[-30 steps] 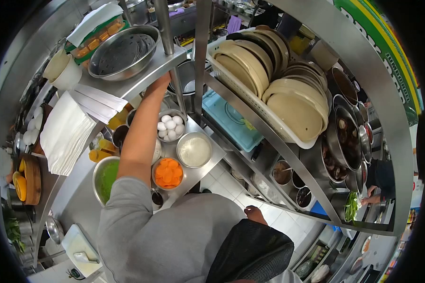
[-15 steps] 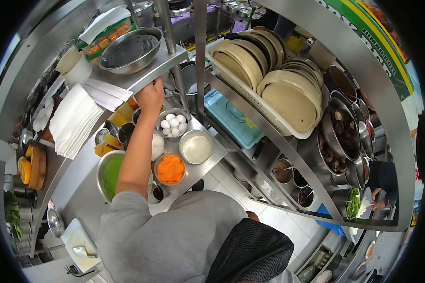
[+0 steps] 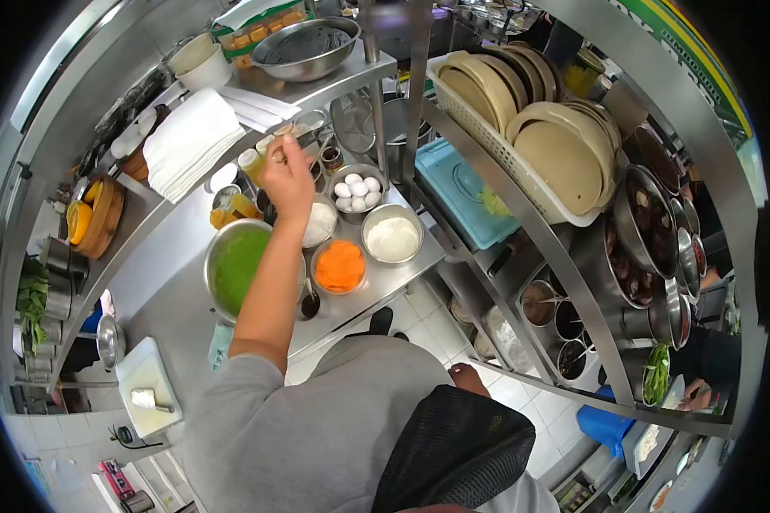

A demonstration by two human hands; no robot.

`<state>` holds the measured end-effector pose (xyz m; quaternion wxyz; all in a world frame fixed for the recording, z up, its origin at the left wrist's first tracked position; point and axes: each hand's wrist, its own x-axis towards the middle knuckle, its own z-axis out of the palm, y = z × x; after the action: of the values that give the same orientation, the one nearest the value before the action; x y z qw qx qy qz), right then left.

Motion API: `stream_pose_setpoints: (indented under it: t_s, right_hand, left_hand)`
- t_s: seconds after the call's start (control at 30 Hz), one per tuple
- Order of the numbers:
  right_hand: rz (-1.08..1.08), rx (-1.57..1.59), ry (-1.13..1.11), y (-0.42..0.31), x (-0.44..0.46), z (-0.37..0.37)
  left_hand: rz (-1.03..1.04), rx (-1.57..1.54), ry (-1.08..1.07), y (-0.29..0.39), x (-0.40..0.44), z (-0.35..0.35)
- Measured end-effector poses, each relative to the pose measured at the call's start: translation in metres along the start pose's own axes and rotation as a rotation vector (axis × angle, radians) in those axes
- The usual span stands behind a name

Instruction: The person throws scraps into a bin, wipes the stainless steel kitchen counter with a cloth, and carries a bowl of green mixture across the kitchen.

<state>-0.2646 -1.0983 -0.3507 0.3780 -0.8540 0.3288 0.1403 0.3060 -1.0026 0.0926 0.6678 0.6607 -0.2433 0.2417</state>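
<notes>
Above steel counter (image 3: 171, 295), upper left-centre of frame, reaching with left hand (image 3: 287, 181) curled, cannot tell around what, between white-capped bottle (image 3: 253, 168) and eggs (image 3: 358, 189)

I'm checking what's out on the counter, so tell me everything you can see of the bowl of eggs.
The bowl of eggs is round, uncovered and, by its look, of shiny silvery metal. It stands upright on the metal counter. Several smooth white eggs, which look whole, are heaped inside. A bowl of white powder sits close beside it, on the person's side; whether the two touch is hard to tell. The left hand is nearby but not touching it.
</notes>
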Motion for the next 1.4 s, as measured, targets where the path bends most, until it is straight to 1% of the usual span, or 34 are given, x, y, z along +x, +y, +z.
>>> stream_pose_setpoints:
  t_s: [0.03, 0.07, 0.1, 0.13, 0.17, 0.23, 0.27, 0.3, 0.33, 0.37, 0.4, 0.43, 0.47, 0.5, 0.53, 0.57, 0.6, 0.63, 0.7, 0.73, 0.77, 0.83, 0.87, 0.93, 0.97, 1.03, 1.1, 1.17, 1.23, 1.3, 1.37, 1.4]
  right_hand:
    - [0.072, 0.025, -0.057, -0.01, -0.003, -0.01]
    - [0.177, 0.13, -0.06, -0.02, -0.008, -0.016]
    - [0.284, 0.235, -0.057, -0.03, -0.01, -0.024]
    - [0.275, 0.212, -0.069, -0.033, -0.014, -0.028]
    - [0.225, 0.151, -0.035, -0.031, -0.019, -0.028]
    - [0.245, 0.16, -0.033, -0.028, -0.032, -0.028]
    - [0.282, 0.143, -0.014, -0.032, -0.042, -0.03]
    - [0.268, 0.124, 0.032, -0.033, -0.053, -0.029]
    - [0.22, 0.079, 0.078, -0.028, -0.061, -0.024]
    - [0.191, 0.032, 0.13, -0.019, -0.073, -0.016]
    - [0.223, 0.041, 0.138, -0.014, -0.085, -0.009]
    - [0.254, 0.054, 0.153, -0.014, -0.099, -0.004]
    - [0.287, 0.03, 0.132, -0.019, -0.113, -0.004]
    - [0.313, 0.01, 0.101, -0.025, -0.126, 0.0]
    - [0.348, -0.001, 0.093, -0.023, -0.139, 0.013]
    - [0.372, -0.018, 0.071, -0.02, -0.147, 0.027]
    - [0.438, 0.007, 0.047, -0.033, -0.163, 0.03]
    - [0.485, 0.032, 0.065, -0.046, -0.18, 0.043]
    - [0.419, 0.096, 0.163, -0.067, -0.209, 0.061]
    - [0.391, 0.116, 0.176, -0.079, -0.225, 0.068]
    - [0.361, 0.137, 0.187, -0.093, -0.241, 0.077]
    - [0.394, 0.258, 0.219, -0.117, -0.266, 0.087]
    - [0.424, 0.338, 0.221, -0.131, -0.277, 0.083]
    - [0.458, 0.418, 0.305, -0.156, -0.3, 0.077]
    - [0.475, 0.483, 0.368, -0.157, -0.31, 0.076]
    - [0.443, 0.505, 0.525, -0.149, -0.323, 0.095]
    - [0.458, 0.516, 0.543, -0.135, -0.336, 0.111]
    - [0.464, 0.582, 0.513, -0.124, -0.355, 0.123]
    - [0.497, 0.708, 0.54, -0.113, -0.374, 0.133]
    - [0.499, 0.931, 0.596, -0.11, -0.402, 0.125]
    - [0.5, 1.006, 0.595, -0.075, -0.411, 0.14]
    - [0.453, 1.278, 0.675, -0.061, -0.415, 0.148]
  left_hand:
    - [-0.097, -0.123, 0.052, 0.01, -0.006, -0.011]
    - [-0.181, -0.184, 0.097, 0.024, -0.016, -0.034]
    - [-0.207, -0.192, 0.095, 0.025, -0.02, -0.049]
    - [-0.22, -0.159, 0.123, 0.036, -0.025, -0.062]
    - [-0.233, -0.129, 0.146, 0.051, -0.027, -0.074]
    - [-0.243, -0.112, 0.193, 0.072, -0.028, -0.105]
    - [-0.189, -0.039, 0.216, 0.071, -0.027, -0.126]
    - [-0.141, 0.015, 0.222, 0.065, -0.025, -0.146]
    - [-0.195, 0.053, 0.282, 0.061, -0.021, -0.165]
    - [0.174, 0.475, 0.135, 0.061, -0.026, -0.186]
    - [-0.158, 0.257, 0.248, 0.091, -0.022, -0.189]
    - [-0.253, 0.157, 0.295, 0.124, -0.024, -0.186]
    - [-0.134, 0.168, 0.202, 0.074, -0.014, -0.221]
    - [0.091, 0.342, 0.104, 0.056, -0.016, -0.235]
    - [0.076, 0.105, 0.049, 0.045, -0.016, -0.243]
    - [-0.133, -0.253, 0.101, 0.07, -0.024, -0.228]
    - [-0.295, -0.364, 0.014, 0.079, -0.027, -0.227]
    - [-0.317, -0.392, -0.029, 0.083, -0.037, -0.219]
    - [-0.433, -0.653, -0.251, 0.095, -0.06, -0.209]
    - [-0.455, -0.709, -0.306, 0.108, -0.078, -0.197]
    - [-0.48, -0.724, -0.33, 0.124, -0.097, -0.186]
    - [-0.63, -0.663, -0.456, 0.153, -0.133, -0.166]
    - [-0.632, -0.678, -0.483, 0.157, -0.15, -0.161]
    - [-0.627, -0.778, -0.826, 0.165, -0.189, -0.15]
    - [-0.616, -0.798, -0.849, 0.176, -0.207, -0.143]
    - [-0.617, -0.78, -1.149, 0.211, -0.248, -0.135]
    - [-0.71, -0.724, -1.319, 0.227, -0.297, -0.124]
    - [-0.703, -0.599, -1.588, 0.238, -0.351, -0.113]
    - [-0.67, -0.597, -1.765, 0.232, -0.419, -0.101]
    - [-0.586, -0.516, -1.929, 0.242, -0.483, -0.094]
    - [-0.599, -0.476, -2.079, 0.251, -0.549, -0.092]
    - [-0.526, -0.491, -2.154, 0.256, -0.582, -0.092]
